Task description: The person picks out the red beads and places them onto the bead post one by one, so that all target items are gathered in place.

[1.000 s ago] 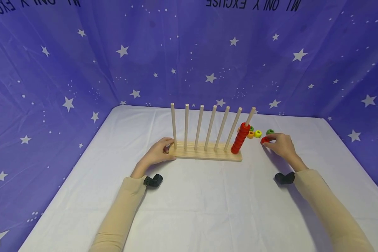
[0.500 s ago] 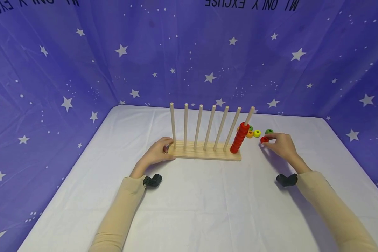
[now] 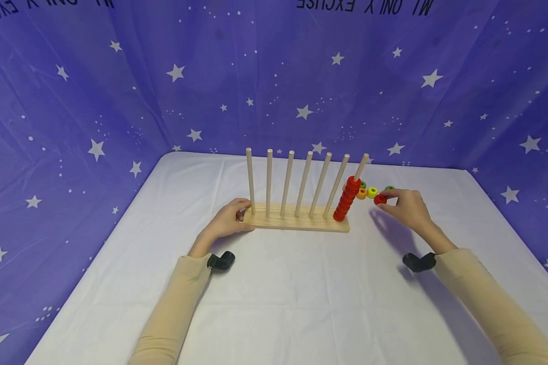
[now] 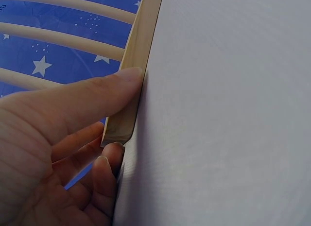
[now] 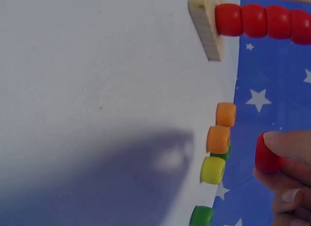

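Observation:
A wooden rack (image 3: 292, 222) with a row of upright pegs stands on the table. Its rightmost peg carries a stack of red beads (image 3: 346, 200); the other pegs are bare. My left hand (image 3: 228, 219) grips the rack's left end, thumb along the front edge and fingers around the corner, as the left wrist view shows. To the right of the rack, my right hand (image 3: 407, 208) pinches one red bead (image 5: 267, 153) between thumb and fingers. In the right wrist view this bead is raised off the tabletop, with the hand's shadow lying on the cloth.
Behind and right of the stack lie loose beads: orange beads (image 5: 218, 140), a yellow bead (image 3: 372, 192) and green beads (image 5: 201, 216). A white cloth (image 3: 283, 294) covers the table. A blue curtain with white stars (image 3: 255, 76) hangs behind it.
My right hand has lifted the pinched red bead and moved it slightly left, toward the rack. The left hand keeps its grip on the rack's end.

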`<state>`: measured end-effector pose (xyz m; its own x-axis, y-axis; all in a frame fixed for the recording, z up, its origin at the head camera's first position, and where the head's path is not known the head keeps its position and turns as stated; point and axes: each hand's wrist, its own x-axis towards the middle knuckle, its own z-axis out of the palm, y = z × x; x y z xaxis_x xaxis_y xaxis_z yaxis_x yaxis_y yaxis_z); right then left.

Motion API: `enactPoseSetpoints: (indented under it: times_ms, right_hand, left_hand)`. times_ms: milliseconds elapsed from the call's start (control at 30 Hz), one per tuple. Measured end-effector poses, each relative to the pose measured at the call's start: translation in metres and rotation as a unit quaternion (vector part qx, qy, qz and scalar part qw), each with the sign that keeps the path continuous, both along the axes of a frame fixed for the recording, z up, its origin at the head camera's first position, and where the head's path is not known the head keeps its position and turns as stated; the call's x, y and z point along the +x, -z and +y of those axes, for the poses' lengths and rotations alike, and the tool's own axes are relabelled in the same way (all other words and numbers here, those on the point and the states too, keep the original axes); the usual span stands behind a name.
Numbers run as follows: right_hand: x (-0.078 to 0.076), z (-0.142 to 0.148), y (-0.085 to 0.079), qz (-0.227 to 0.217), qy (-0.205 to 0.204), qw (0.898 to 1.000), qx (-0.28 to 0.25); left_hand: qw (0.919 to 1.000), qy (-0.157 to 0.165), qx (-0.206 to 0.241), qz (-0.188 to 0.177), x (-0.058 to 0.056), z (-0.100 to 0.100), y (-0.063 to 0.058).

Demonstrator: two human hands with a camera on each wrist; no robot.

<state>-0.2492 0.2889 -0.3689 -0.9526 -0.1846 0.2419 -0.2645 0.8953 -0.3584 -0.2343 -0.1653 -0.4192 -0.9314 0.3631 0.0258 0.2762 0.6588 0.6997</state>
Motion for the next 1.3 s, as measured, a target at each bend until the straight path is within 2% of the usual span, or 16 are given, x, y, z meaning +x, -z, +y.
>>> enactPoseSetpoints:
  times_ms: [933, 1300]
  right_hand:
    - [0.024, -0.021, -0.034, 0.098, -0.032, 0.995, -0.006]
    - [0.031, -0.025, -0.044, 0.124, -0.039, 0.992, -0.008]
  left_hand:
    - [1.0000, -0.002, -0.005, 0.001, 0.001, 0.001, -0.001]
    - [1.0000, -0.002, -0.008, 0.000, 0.001, 0.001, -0.002]
